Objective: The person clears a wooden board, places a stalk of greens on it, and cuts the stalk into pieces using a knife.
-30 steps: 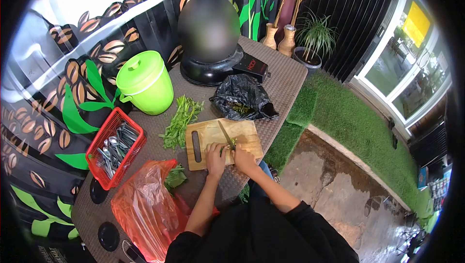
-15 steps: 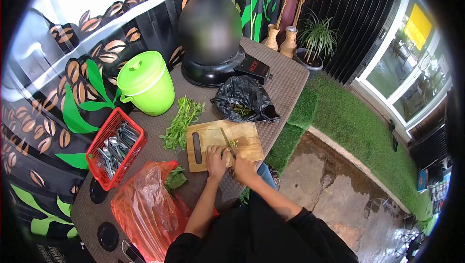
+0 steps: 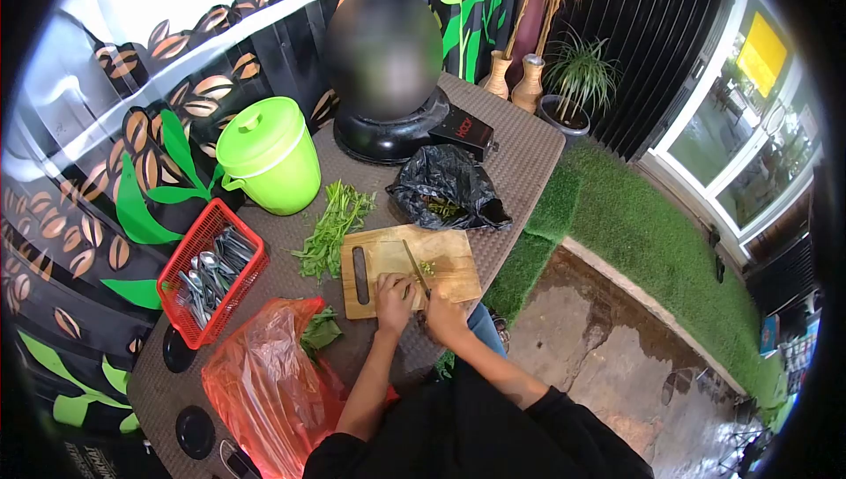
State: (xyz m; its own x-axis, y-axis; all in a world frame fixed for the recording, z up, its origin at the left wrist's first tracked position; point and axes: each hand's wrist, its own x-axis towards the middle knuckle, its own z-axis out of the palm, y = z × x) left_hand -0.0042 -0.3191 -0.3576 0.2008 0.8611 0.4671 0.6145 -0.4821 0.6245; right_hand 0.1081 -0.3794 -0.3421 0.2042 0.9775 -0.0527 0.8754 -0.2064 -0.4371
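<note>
My right hand (image 3: 447, 319) grips a knife (image 3: 412, 258) whose blade lies across the wooden cutting board (image 3: 458, 250). Beside it, my left hand (image 3: 394, 303) rests on the board with fingers curled close to the blade; what they hold, if anything, is too small to make out. Small chopped yellow-green bits (image 3: 427, 267) lie just right of the blade. Beyond the board's left corner is a loose pile of green leafy stems (image 3: 337, 225). A black plastic bag (image 3: 421, 181), its mouth open with some greenery inside, sits behind the board.
On the left stand a red basket (image 3: 261, 260) of cutlery and a lidded green bucket (image 3: 275, 166). A red plastic bag (image 3: 264, 382) with leaves (image 3: 320, 331) at its mouth lies near my left forearm. A black appliance (image 3: 388, 137) is at the back. The table edge (image 3: 529, 215) runs along the right.
The whole view has shifted very slightly. Both hands and the knife stay in nearly the same place on the cutting board.
</note>
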